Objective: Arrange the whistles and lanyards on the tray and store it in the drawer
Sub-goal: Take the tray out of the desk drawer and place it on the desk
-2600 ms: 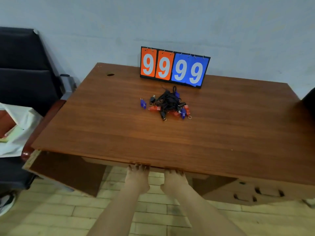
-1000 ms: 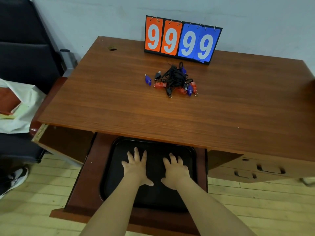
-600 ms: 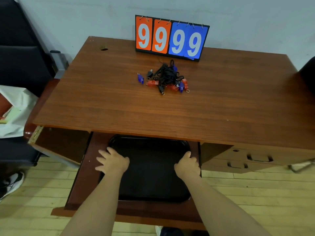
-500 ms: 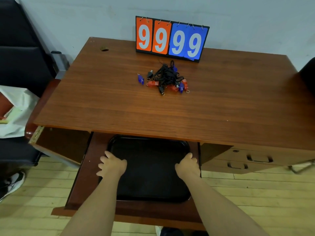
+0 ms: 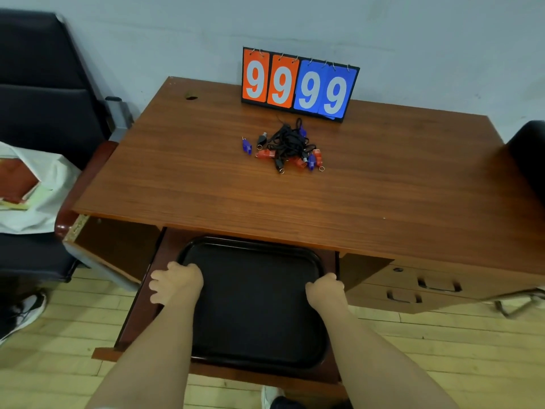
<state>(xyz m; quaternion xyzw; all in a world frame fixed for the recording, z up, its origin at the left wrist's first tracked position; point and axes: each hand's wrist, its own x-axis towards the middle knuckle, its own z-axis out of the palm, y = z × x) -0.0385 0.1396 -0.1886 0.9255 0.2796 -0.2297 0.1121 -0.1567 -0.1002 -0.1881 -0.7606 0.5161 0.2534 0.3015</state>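
Flip scoreboard (image 5: 299, 84), standing at the back edge of the desk (image 5: 177, 178): four cards, each bearing a white digit 9. The two left cards are orange, the two right cards blue. Reads 99 | 99. No other legible text.

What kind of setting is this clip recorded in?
Probably a sports office or equipment room: a flip scoreboard reading 9999 stands on a wooden desk, with a pile of whistles and lanyards in front of it and a black chair beside the desk.
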